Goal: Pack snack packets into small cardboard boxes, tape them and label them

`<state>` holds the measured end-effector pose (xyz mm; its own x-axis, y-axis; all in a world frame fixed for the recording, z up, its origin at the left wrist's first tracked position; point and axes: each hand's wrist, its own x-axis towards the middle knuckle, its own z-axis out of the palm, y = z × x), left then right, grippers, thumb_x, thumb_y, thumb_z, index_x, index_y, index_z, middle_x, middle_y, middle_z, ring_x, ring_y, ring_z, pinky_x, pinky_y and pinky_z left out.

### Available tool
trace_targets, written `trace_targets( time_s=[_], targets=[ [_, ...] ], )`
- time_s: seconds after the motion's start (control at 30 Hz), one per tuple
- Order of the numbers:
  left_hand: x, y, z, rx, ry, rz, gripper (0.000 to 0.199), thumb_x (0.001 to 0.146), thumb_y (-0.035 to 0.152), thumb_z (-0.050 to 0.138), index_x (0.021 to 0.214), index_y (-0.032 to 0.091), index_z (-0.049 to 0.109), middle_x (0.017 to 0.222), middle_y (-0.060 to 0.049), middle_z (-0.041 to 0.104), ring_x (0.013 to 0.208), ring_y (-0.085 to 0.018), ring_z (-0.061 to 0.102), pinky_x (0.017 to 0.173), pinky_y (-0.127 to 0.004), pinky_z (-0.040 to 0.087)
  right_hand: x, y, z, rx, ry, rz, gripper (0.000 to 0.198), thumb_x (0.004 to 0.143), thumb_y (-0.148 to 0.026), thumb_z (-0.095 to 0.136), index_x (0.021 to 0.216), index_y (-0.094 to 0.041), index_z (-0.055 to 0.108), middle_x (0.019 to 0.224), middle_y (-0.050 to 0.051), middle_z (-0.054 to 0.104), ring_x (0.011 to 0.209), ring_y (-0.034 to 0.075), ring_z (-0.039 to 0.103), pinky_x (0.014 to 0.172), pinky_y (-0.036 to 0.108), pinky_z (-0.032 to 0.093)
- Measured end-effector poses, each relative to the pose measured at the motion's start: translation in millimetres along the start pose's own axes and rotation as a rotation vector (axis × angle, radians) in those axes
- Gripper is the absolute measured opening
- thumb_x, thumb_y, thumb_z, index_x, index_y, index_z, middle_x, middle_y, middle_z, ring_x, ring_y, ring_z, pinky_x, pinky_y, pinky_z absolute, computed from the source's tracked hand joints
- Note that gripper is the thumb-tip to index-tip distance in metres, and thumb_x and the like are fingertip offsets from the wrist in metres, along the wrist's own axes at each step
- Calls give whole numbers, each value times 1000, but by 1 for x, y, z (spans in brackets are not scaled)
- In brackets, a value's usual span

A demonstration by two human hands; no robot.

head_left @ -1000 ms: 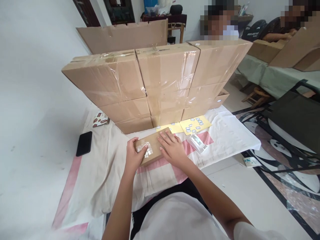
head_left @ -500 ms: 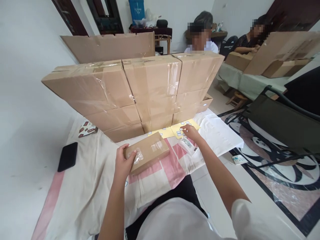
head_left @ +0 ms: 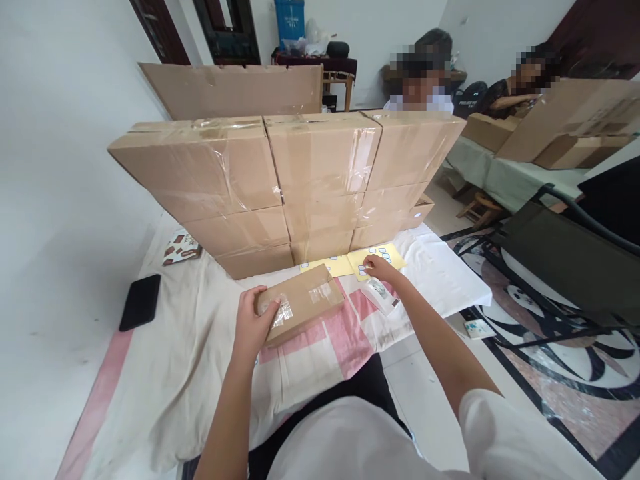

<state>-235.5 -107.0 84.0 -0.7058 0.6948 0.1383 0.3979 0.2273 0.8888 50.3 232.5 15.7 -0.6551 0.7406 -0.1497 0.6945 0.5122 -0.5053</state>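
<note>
My left hand (head_left: pixel 254 319) grips the left end of a small taped cardboard box (head_left: pixel 305 308), its thumb on top. The box lies tilted on the cloth-covered table. Over a yellow sheet (head_left: pixel 393 256) marked with small blue-edged stickers is my right hand (head_left: pixel 380 268), its fingers bent and pinched together at the sheet's surface. Whatever the fingertips hold is too small to make out. A second yellow sheet (head_left: pixel 340 267) lies to its left, partly behind the box. Just below my right hand sits a white packet (head_left: pixel 379 295) with a printed picture.
A wall of stacked cardboard boxes (head_left: pixel 320 180) stands along the table's far side. At left lie a black phone (head_left: pixel 140 302) and a patterned booklet (head_left: pixel 183 247). A folding chair (head_left: pixel 575 240) is at right. Two people sit beyond, one at another table with cardboard.
My right hand has drawn slightly back toward me over the yellow sheet, its fingers more curled. My left hand keeps its hold on the box. The view has shifted a little.
</note>
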Motion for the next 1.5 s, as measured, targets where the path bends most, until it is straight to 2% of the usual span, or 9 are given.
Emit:
trace_targets(
  time_s=[0.23, 0.43, 0.8, 0.93, 1.03, 1.23, 1.33, 1.43, 1.5],
  targets=[
    [-1, -1, 0, 2, 5, -2, 40, 80, 47, 71, 114, 27, 61, 117, -3, 57, 116, -25, 56, 107, -43, 44, -2, 0, 0, 73, -4, 100, 26, 98, -35, 65, 114, -15, 65, 112, 7, 67, 94, 18, 66, 82, 37, 59],
    [-1, -2, 1, 2, 8, 4, 41, 80, 48, 71, 115, 27, 61, 117, -3, 57, 116, -25, 57, 107, -43, 44, -4, 0, 1, 205, -47, 178, 24, 100, -36, 62, 111, -15, 65, 100, 4, 68, 79, 14, 65, 70, 29, 58],
    [-3, 1, 0, 9, 12, 5, 41, 81, 48, 70, 114, 27, 61, 118, -4, 57, 116, -25, 57, 108, -44, 44, -12, 0, 3, 404, -12, 118, 25, 98, -38, 65, 96, -13, 66, 90, 1, 67, 75, 13, 64, 67, 28, 56],
    [-3, 1, 0, 12, 9, 6, 41, 81, 49, 70, 115, 27, 61, 118, -4, 57, 117, -26, 57, 108, -44, 44, -16, 0, 5, 464, 76, 98, 22, 94, -36, 68, 91, -14, 66, 81, -1, 65, 68, 11, 60, 63, 26, 53],
    [-3, 2, 0, 13, 13, 16, 42, 80, 50, 70, 114, 26, 61, 118, -4, 57, 118, -26, 56, 108, -45, 44, -21, 4, 3, 504, 230, 105, 17, 91, -33, 61, 94, -16, 65, 76, -1, 63, 64, 12, 59, 60, 27, 52],
    [-2, 3, -1, 29, 10, 24, 45, 80, 53, 69, 114, 25, 61, 119, -6, 58, 119, -28, 57, 108, -47, 43, -32, 24, -4, 442, 508, 178, 28, 85, -34, 44, 101, -18, 61, 74, 3, 63, 61, 18, 60, 52, 31, 51],
    [-1, 2, -1, 38, 11, 19, 44, 80, 54, 69, 113, 26, 62, 118, -6, 59, 118, -28, 57, 107, -47, 44, -34, 34, -10, 317, 579, 203, 30, 85, -32, 43, 101, -18, 64, 88, 9, 68, 70, 21, 62, 60, 35, 53],
    [-2, 2, -1, 46, 11, -2, 45, 79, 55, 69, 113, 26, 62, 119, -5, 59, 118, -28, 57, 107, -46, 44, -34, 40, -16, 152, 606, 194, 31, 86, -29, 46, 105, -17, 67, 111, 15, 67, 94, 27, 61, 80, 41, 53],
    [-2, 3, -1, 54, 13, -15, 45, 79, 55, 69, 114, 27, 62, 120, -5, 59, 119, -28, 57, 107, -46, 45, -32, 42, -19, 48, 585, 180, 30, 85, -28, 50, 106, -17, 69, 118, 16, 65, 109, 31, 56, 93, 46, 48]
  ],
)
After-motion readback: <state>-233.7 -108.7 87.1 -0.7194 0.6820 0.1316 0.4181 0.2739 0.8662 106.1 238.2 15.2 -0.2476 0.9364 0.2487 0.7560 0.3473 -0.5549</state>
